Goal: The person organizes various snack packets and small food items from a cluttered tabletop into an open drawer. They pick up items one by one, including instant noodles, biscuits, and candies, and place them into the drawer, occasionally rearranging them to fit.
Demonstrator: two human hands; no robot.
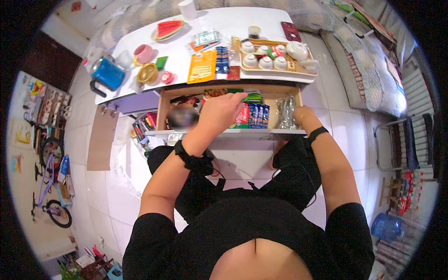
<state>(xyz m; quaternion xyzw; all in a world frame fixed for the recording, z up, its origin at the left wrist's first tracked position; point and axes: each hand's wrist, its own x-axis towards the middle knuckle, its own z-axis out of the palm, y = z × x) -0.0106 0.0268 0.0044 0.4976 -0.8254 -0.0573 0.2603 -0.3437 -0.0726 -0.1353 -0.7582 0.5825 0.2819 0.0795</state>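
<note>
A wooden drawer [280, 90] stands pulled out below the white table top. My left hand [222, 110] is over its middle, above green and red packets [242, 117]; its fingers hide what lies beneath, and whether it grips anything is unclear. Right of it lie blue stick sachets [258, 115] and a green packet [253, 97]. My right hand [301, 114] is at the drawer's right side wall, beside clear plastic-wrapped items [286, 112]; its fingertips are partly hidden. A round dark item [182, 117], blurred, sits at the drawer's left.
On the table [245, 21] are a tea tray [276, 72] with cups and teapot, an orange pouch [202, 66], blue sachets [222, 59], a brass-coloured bowl [147, 73], a pink mug [144, 54], a blue kettle [107, 74] and watermelon [169, 28]. A folding chair [397, 143] stands right.
</note>
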